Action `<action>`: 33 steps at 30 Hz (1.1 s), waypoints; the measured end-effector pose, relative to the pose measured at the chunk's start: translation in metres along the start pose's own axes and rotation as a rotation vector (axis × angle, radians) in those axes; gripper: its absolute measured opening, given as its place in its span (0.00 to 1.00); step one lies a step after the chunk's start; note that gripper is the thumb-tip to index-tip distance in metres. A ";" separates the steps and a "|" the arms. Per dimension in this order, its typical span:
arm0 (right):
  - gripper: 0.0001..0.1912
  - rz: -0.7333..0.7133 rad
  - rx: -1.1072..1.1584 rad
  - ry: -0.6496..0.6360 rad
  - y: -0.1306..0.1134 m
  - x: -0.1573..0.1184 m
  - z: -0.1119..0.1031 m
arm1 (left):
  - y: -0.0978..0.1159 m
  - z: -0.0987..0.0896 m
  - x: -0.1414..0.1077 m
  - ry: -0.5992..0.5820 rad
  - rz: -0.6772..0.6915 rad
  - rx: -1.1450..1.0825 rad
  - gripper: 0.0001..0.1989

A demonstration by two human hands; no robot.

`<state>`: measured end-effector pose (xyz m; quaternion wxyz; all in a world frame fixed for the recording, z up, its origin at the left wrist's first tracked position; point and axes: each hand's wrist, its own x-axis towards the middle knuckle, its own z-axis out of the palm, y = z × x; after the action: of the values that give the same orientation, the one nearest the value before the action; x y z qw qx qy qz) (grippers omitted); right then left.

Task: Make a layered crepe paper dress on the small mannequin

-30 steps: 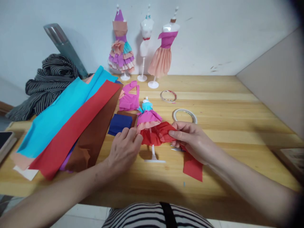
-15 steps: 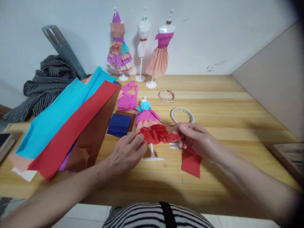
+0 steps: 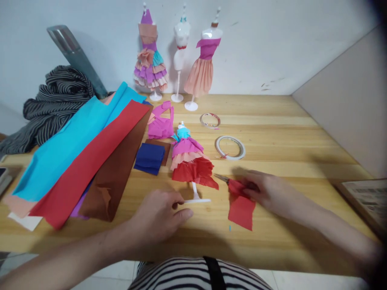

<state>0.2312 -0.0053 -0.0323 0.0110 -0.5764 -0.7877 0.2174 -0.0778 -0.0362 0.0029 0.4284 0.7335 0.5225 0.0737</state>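
A small mannequin [image 3: 196, 189] lies on the table, its round base seen edge-on. It wears a crepe-paper dress with a blue top, pink and peach layers and a ruffled red skirt [image 3: 193, 171]. My left hand [image 3: 161, 213] is at the left rim of the base, thumb and forefinger apart. To the right, my right hand [image 3: 261, 187] has its fingers round the dark handles of a pair of scissors [image 3: 223, 178], blades pointing left. Red crepe paper [image 3: 242, 209] lies under and over the scissors, partly covering them.
Behind are a white tape roll [image 3: 230, 148] and a smaller roll [image 3: 210, 120]. Three mannequins, one in a peach skirt [image 3: 199, 76], stand by the wall. Folded blue paper [image 3: 149, 158], pink scraps [image 3: 160, 128] and large red sheets [image 3: 93, 161] lie left. A framed object [image 3: 365, 201] is at right.
My right hand has let go of the red skirt's end and moved right to the scissors. My left hand has left the skirt and come down to the base.
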 end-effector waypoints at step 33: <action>0.10 -0.084 0.954 0.688 -0.048 0.041 -0.067 | 0.021 0.017 0.065 0.237 0.481 0.823 0.08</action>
<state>0.1919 0.0429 0.0353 0.5325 -0.5136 -0.5761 0.3474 -0.0251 0.0063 -0.0149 0.0115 0.9283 0.3693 0.0408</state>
